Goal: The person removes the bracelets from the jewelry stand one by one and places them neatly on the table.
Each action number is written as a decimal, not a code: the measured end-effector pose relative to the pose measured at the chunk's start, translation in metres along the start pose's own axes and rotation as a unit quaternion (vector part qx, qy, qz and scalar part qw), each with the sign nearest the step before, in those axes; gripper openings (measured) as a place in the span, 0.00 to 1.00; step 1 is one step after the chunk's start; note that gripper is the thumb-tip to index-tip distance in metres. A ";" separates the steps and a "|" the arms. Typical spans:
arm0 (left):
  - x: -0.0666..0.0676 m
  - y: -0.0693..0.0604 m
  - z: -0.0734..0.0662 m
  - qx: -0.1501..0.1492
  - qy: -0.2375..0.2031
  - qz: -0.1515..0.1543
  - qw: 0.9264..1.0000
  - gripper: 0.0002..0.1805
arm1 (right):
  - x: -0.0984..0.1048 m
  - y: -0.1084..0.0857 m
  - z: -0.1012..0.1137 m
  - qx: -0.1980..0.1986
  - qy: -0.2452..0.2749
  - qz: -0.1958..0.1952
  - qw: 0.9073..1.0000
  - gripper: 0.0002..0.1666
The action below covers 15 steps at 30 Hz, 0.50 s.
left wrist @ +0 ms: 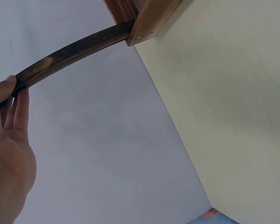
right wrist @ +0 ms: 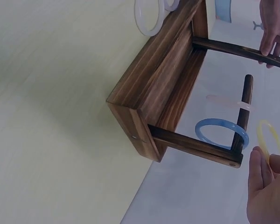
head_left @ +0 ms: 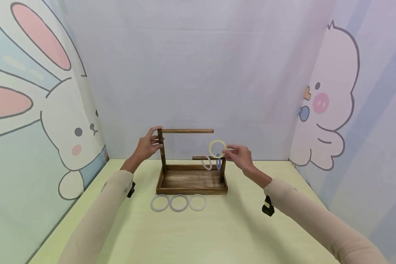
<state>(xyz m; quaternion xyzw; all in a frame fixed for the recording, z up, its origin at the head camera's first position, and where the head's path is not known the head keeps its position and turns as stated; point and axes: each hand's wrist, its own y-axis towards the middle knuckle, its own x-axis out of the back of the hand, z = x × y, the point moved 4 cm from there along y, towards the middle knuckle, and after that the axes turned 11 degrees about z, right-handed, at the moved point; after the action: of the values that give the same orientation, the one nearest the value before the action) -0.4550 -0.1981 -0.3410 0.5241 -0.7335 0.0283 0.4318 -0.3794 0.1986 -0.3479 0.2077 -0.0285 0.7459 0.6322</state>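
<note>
A dark wooden jewelry stand [head_left: 191, 191] has a tray base, a tall left post with an upper bar [head_left: 188, 131], and a short right post with a lower bar [head_left: 198, 158]. My left hand [head_left: 146, 148] grips the tall post near its top, thumb and fingers on opposite sides. Between the thumb and fingers of my right hand [head_left: 240, 157] is a yellow bangle [right wrist: 261, 133], held up beside the lower bar's post end. A blue bangle [right wrist: 218, 122] and a pale pink bangle [right wrist: 219, 100] hang on that lower bar.
Three pale bangles lie in a row on the table before the tray: a left one [head_left: 160, 210], a middle one [head_left: 179, 211] and a right one [head_left: 197, 209]. Cloth walls with cartoon animals enclose the pale yellow table [head_left: 171, 238] at the back and sides.
</note>
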 end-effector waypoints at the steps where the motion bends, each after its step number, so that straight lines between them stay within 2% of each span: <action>1: 0.000 0.000 0.001 0.001 0.001 -0.001 1.000 0.45 | -0.001 -0.002 0.000 0.000 0.003 0.005 1.000 0.23; 9: 0.000 0.000 0.000 0.005 0.001 0.002 1.000 0.45 | -0.006 -0.017 -0.007 -0.017 0.011 0.028 0.999 0.22; 15: 0.000 -0.001 -0.002 -0.004 0.005 0.001 1.000 0.46 | -0.013 -0.029 -0.012 -0.024 0.008 0.050 0.998 0.21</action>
<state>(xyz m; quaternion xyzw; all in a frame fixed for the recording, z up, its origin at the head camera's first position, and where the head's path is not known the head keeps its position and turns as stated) -0.4531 -0.1978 -0.3404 0.5218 -0.7318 0.0285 0.4375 -0.3531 0.1957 -0.3701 0.1852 -0.0516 0.7776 0.5987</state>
